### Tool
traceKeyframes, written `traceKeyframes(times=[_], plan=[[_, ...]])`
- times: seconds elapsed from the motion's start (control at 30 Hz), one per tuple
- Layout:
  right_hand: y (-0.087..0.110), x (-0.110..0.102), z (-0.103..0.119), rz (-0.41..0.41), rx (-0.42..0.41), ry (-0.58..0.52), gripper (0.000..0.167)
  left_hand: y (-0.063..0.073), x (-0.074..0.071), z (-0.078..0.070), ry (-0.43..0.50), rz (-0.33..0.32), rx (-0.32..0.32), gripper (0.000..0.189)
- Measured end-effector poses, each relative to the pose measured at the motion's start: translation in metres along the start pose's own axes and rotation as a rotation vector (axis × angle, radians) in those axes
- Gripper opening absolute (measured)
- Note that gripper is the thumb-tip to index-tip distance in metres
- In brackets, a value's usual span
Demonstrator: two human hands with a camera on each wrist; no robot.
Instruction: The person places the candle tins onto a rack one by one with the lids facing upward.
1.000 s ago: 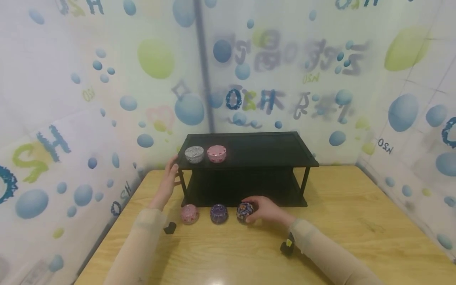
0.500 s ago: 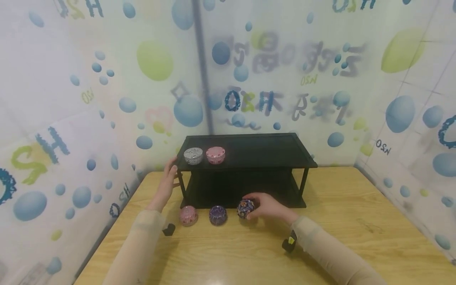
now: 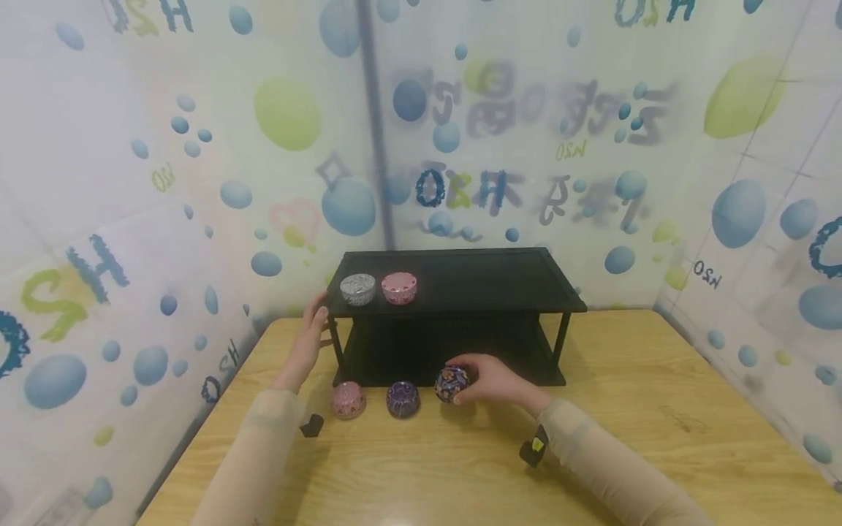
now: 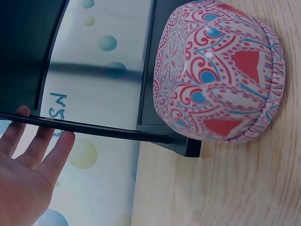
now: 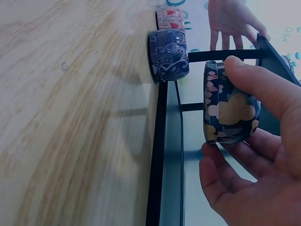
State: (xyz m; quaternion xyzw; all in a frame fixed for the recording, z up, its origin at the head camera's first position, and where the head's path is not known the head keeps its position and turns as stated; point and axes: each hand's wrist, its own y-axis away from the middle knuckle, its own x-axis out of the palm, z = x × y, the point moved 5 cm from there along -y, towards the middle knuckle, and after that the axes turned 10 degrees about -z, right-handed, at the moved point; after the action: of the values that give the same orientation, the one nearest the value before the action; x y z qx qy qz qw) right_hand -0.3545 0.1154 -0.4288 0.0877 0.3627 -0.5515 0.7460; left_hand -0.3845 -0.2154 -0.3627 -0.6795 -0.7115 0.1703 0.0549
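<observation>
In the head view my right hand [image 3: 496,381] grips a round tin [image 3: 451,383] with a dark floral pattern, thumb on one side and fingers on the other. The right wrist view shows this tin [image 5: 233,106] tilted and clear of the table. My left hand [image 3: 308,340] is at the left end of a black two-tier rack [image 3: 487,277]. Its fingers [image 4: 54,155] look nearly straight against the rack's post in the left wrist view. On the table before the rack sit a pink patterned tin [image 3: 348,399] and a purple tin [image 3: 403,399].
A silver-grey tin [image 3: 358,289] and a pink tin [image 3: 399,288] stand on the rack's top tier, towards its left end. The rack's lower tier [image 3: 447,347] lies behind the front row of tins. Wooden tabletop [image 3: 408,467] extends in front; a printed curtain [image 3: 526,146] hangs behind.
My right hand has raised the dark floral tin slightly off the table and tilted it. My left hand stays at the rack, and the other tins keep their places.
</observation>
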Motion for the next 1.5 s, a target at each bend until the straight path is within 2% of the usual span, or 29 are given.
traceKeyframes(times=[0.13,0.2,0.37,0.43,0.53,0.93,1.27,1.5], plan=[[0.000,-0.001,0.002,0.006,0.001,-0.005,0.065,-0.006,-0.002,0.013,0.000,-0.012,0.019,0.057],[0.000,-0.002,0.004,0.006,-0.002,0.001,0.065,-0.006,-0.001,0.013,0.001,-0.014,0.022,0.057],[-0.001,-0.005,0.006,-0.005,0.007,0.011,0.065,-0.009,-0.002,0.020,-0.004,-0.024,0.024,0.057],[-0.001,-0.007,0.008,-0.014,0.017,0.012,0.066,-0.013,-0.004,0.029,-0.011,-0.032,0.030,0.058],[-0.001,-0.008,0.010,-0.029,0.024,0.011,0.066,-0.014,-0.004,0.031,-0.015,-0.037,0.032,0.058],[-0.004,-0.010,0.015,-0.024,-0.009,-0.027,0.073,-0.014,-0.003,0.031,-0.013,-0.035,0.039,0.060],[-0.009,-0.017,0.021,-0.031,-0.018,0.005,0.066,-0.017,-0.002,0.026,0.004,-0.035,0.041,0.059],[-0.010,-0.022,0.027,-0.043,-0.031,0.028,0.066,-0.015,-0.003,0.029,-0.004,-0.030,0.030,0.058]])
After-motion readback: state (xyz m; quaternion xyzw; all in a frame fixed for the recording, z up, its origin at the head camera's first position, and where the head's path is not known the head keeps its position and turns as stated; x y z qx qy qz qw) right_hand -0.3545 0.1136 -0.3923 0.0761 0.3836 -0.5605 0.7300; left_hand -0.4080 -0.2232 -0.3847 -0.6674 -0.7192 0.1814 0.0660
